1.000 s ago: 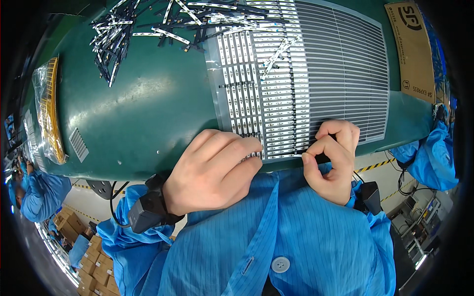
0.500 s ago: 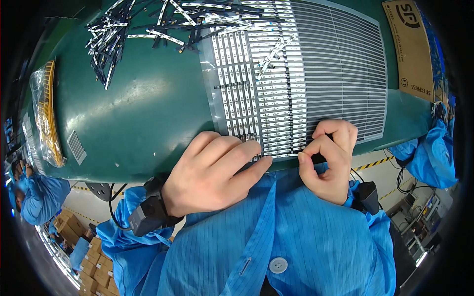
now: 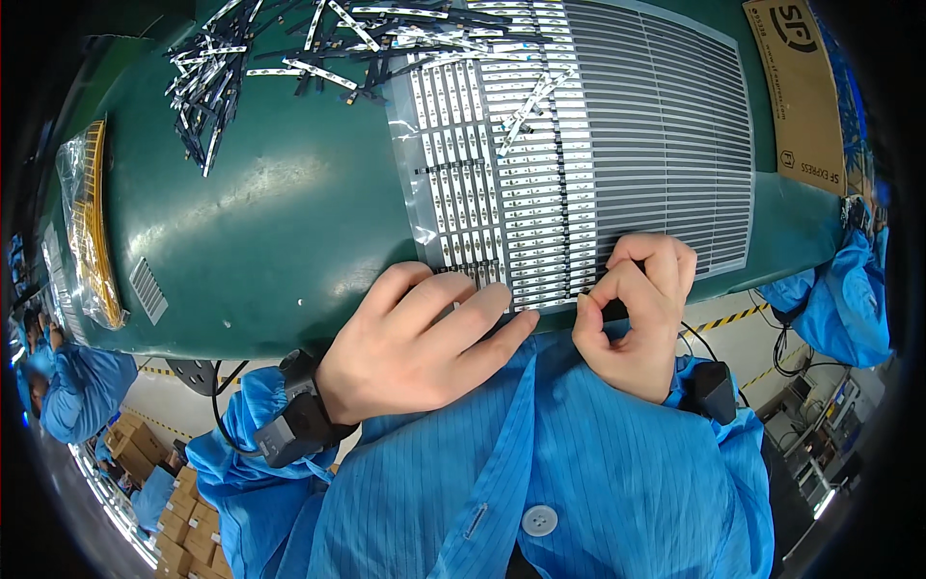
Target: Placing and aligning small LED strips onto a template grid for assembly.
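A large sheet (image 3: 675, 145) lies on the green table, striped grey on its right and covered with rows of short white strips (image 3: 540, 236) on its left. Over the near left part of those rows rests my left hand (image 3: 410, 347), its fingers spread and its fingertips at the sheet's near edge. My right hand (image 3: 641, 318) pinches thumb and forefinger together at the right end of the nearest strips. Whatever lies between those fingertips is too small to make out. A couple of loose strips (image 3: 526, 114) lie slantwise across the rows.
Tangled black-and-white strips (image 3: 207, 92) are heaped at the far left and behind the sheet. A bagged yellow bundle (image 3: 95, 227) and a small striped piece (image 3: 148, 289) lie left on the table (image 3: 260, 222). A cardboard box (image 3: 799, 92) stands far right. Other people in blue sit either side.
My right hand has shifted slightly left and stays pinched. The fingers of my left hand have spread a little, the forefinger edging right. The sheet looks nearly unmoved.
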`<state>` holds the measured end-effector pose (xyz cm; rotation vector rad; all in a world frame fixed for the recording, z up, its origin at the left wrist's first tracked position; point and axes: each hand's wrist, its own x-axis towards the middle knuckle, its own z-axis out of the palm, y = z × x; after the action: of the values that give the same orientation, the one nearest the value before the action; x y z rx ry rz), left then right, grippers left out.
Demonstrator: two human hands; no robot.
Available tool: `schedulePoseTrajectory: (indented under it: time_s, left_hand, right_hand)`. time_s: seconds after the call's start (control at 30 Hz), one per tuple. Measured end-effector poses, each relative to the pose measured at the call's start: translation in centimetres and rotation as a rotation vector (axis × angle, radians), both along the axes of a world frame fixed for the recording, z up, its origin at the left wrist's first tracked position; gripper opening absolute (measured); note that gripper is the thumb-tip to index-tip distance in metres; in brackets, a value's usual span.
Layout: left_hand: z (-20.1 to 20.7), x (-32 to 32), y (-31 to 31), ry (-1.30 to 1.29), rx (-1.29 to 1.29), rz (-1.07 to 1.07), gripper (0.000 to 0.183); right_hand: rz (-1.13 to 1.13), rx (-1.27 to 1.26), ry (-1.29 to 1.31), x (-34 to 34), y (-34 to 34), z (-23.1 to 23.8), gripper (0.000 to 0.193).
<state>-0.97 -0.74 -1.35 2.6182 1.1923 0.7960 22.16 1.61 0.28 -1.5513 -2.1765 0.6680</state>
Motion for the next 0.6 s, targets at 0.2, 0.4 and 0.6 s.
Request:
schedulePoseTrajectory:
  time_s: [0.2,0.4,0.6]
  left_hand:
    - [0.16,-0.06,0.01,0.018,-0.012,0.0,0.039]
    - [0.26,-0.03,-0.01,0.043,-0.024,-0.003,0.046]
    - [0.28,0.0,-0.07,0.033,-0.062,0.003,0.047]
  right_hand:
    - [-0.018,0.018,-0.014,-0.19,-0.16,-0.09,0.025]
    - [-0.03,0.042,-0.016,-0.4,-0.25,-0.12,0.025]
    - [-0.053,0.06,-0.021,-0.75,-0.19,-0.27,0.025]
